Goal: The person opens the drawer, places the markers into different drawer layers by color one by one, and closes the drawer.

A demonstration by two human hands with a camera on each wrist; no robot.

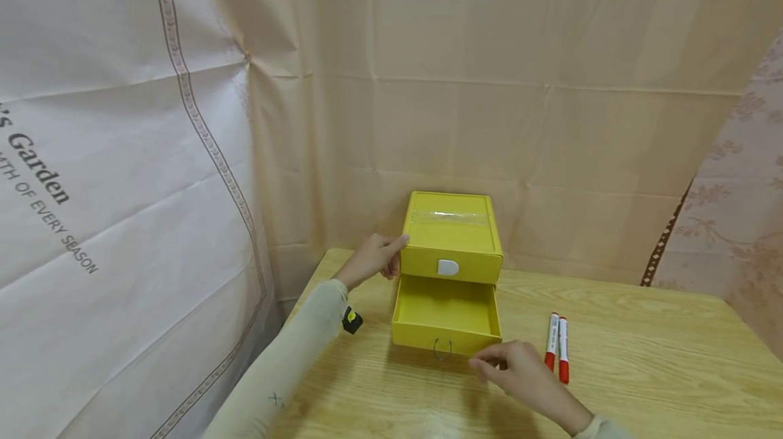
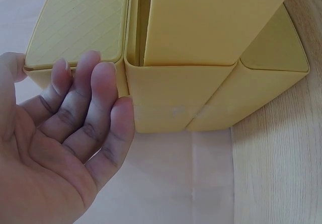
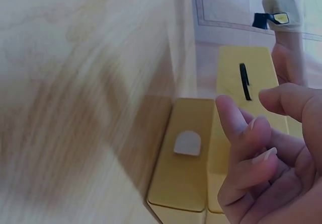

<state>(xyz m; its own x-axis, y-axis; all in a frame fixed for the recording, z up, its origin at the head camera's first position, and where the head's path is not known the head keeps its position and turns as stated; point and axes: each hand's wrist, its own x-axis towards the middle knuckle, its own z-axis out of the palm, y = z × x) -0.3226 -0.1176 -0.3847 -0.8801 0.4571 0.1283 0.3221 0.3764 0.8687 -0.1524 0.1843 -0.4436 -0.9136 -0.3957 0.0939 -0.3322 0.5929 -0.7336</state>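
A yellow drawer unit (image 1: 451,228) stands on the table, clear tape across its top and a white tab on its upper drawer. Below that, an open drawer (image 1: 449,306) juts forward, with no items visible inside; a thin dark loop handle (image 1: 442,350) hangs on its front. My left hand (image 1: 374,257) touches the unit's left side, thumb at the top edge, and the left wrist view shows the fingers loosely bent against the wall. Beside the drawer's front right corner is my right hand (image 1: 514,367), loosely curled, with thumb and forefinger apart and nothing between them.
Two markers with red caps (image 1: 564,371) lie side by side on the wooden table (image 1: 648,350), right of the drawer unit. In the right wrist view, a lower drawer bears a white tab (image 3: 187,143). Beige cloth (image 1: 489,126) hangs behind, with white printed cloth (image 1: 122,187) at left.
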